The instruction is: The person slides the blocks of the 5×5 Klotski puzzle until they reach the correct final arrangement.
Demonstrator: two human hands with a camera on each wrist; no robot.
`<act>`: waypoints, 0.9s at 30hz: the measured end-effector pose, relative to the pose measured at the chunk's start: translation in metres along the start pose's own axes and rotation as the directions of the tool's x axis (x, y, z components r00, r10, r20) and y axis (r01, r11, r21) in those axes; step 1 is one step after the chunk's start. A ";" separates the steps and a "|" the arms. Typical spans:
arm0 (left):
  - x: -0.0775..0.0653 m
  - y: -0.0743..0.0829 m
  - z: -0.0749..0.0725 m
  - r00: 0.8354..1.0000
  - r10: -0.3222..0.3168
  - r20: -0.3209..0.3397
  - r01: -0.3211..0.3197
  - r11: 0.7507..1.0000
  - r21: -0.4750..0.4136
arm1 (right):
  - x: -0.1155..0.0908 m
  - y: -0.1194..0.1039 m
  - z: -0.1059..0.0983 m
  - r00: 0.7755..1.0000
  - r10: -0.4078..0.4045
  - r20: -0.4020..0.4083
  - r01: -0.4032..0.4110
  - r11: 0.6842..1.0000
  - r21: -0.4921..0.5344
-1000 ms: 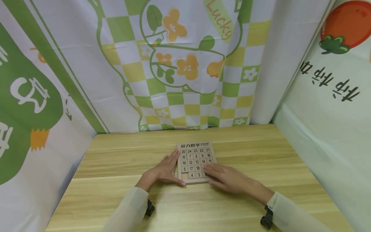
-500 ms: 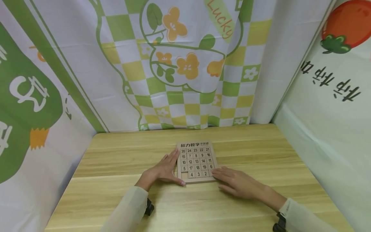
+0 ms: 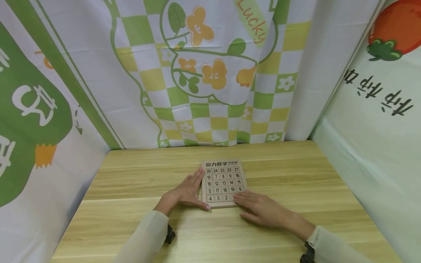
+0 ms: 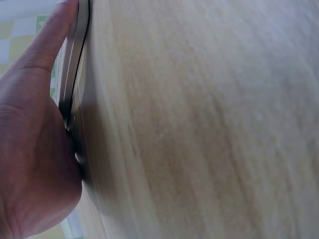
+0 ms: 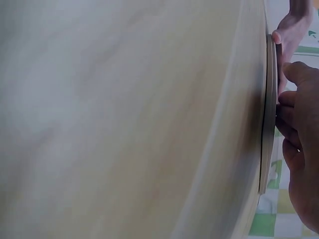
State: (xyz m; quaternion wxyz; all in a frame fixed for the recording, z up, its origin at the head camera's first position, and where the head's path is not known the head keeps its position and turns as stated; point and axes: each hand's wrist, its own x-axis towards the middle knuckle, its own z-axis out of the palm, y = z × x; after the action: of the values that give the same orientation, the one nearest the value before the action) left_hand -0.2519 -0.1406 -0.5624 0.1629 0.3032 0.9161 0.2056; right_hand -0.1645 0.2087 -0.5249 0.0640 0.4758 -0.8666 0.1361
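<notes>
A wooden sliding number puzzle [image 3: 223, 179] lies flat on the table, its tiles printed with black numbers under a line of Chinese characters. My left hand [image 3: 186, 192] braces it, straight fingers along the left edge and thumb at the lower left corner. Fingertips of my right hand [image 3: 263, 209] rest on the lower right tiles and hide the bottom right corner. At the left of the bottom row the tiles read 4, 3, 2. The left wrist view shows the board's edge [image 4: 76, 52] beside the hand; in the right wrist view, my fingers bend slightly over the board [image 5: 269, 134].
The light wood-grain table [image 3: 138, 171] extends around the puzzle. Behind it hangs a white curtain [image 3: 210, 120] with green and yellow checks and orange flowers. Printed cloth [image 3: 368, 138] closes off the right side, and another cloth with a green figure [image 3: 33, 109] the left.
The right hand first drew back to the right, then came left again over the bottom row. Tiles 4, 3 and 2 slid left, filling the gap at bottom left. The left hand stayed put.
</notes>
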 end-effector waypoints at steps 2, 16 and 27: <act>0.000 0.000 0.000 1.000 0.000 0.000 0.000 1.000 -0.001 | 0.003 -0.002 0.000 1.000 0.004 0.005 -0.004 1.000 -0.002; -0.006 0.011 -0.007 1.000 -0.002 0.000 0.002 1.000 -0.004 | 0.012 0.006 -0.001 1.000 0.005 0.019 -0.006 0.999 0.038; -0.013 0.021 -0.016 1.000 0.010 0.003 -0.010 1.000 0.016 | 0.024 0.022 -0.007 0.993 0.110 0.037 -0.112 0.993 0.035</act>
State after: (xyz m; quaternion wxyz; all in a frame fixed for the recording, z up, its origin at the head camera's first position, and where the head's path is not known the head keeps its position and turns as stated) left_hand -0.2380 -0.1377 -0.5364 0.1605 0.3094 0.9160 0.1985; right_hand -0.1964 0.2024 -0.5161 0.0322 0.4302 -0.8901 0.1468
